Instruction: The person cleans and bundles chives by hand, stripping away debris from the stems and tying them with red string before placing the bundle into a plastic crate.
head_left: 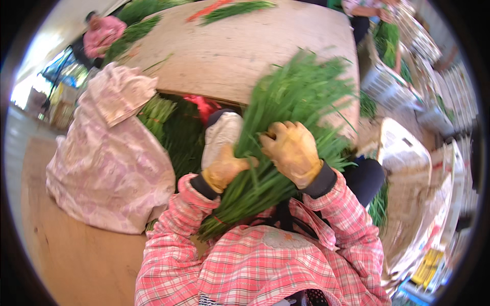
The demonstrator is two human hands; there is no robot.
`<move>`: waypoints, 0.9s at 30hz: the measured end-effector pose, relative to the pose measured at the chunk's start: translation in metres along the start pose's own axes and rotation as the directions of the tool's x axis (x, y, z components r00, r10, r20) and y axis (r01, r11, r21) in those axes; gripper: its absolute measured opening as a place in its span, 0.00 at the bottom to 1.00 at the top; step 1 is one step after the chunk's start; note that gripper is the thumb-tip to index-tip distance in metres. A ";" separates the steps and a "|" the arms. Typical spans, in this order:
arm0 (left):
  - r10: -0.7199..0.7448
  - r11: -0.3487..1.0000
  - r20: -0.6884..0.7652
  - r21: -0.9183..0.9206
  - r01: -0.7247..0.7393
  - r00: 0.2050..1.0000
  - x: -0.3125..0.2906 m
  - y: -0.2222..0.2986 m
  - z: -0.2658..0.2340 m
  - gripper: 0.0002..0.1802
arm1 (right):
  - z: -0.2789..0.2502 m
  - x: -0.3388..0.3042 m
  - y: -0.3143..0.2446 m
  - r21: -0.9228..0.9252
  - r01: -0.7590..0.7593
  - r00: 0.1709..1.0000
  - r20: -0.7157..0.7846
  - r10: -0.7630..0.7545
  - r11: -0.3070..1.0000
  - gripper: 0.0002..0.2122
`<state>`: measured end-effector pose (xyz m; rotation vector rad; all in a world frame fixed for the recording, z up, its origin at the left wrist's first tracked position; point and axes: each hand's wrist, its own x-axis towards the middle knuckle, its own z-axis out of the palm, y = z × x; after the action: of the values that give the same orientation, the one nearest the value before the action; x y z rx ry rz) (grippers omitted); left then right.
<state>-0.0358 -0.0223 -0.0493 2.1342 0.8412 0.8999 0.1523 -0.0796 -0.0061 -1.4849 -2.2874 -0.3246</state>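
A thick bundle of green chives lies slantwise over my lap, its leafy tops spread across the table's near edge. A thin red band circles its lower end. My left hand, in a yellowed glove, is closed around the bundle's left side with the thumb across the stalks. On top of the leaves, my right hand, gloved alike, has its fingers curled in and pinching among the chives. What exactly lies between those fingertips is hidden.
A wooden table stands ahead, with red strips and more chives at its far side. A pink patterned cloth covers greens at my left. White plastic crates stand at right. Two other people work at far left and far right.
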 end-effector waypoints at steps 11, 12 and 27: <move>-0.449 0.591 0.350 -0.573 0.567 0.822 -0.017 -0.012 -0.003 0.26 | -0.050 -0.064 0.036 0.816 -0.319 0.585 -0.230 0.777 0.482 0.03; -0.477 0.581 0.346 -0.565 0.586 0.808 -0.020 -0.021 -0.006 0.27 | -0.048 -0.082 0.041 0.799 -0.355 0.595 -0.207 0.777 0.485 0.03; -0.051 0.875 -0.122 -0.485 -0.015 0.991 0.014 0.065 -0.070 0.14 | 0.059 -0.052 -0.043 0.921 -0.359 0.857 0.389 0.337 -0.151 0.12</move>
<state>-0.0629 -0.0264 0.0435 1.6398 0.6129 1.1177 0.1203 -0.1164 -0.0811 -1.0151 -1.1329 1.3389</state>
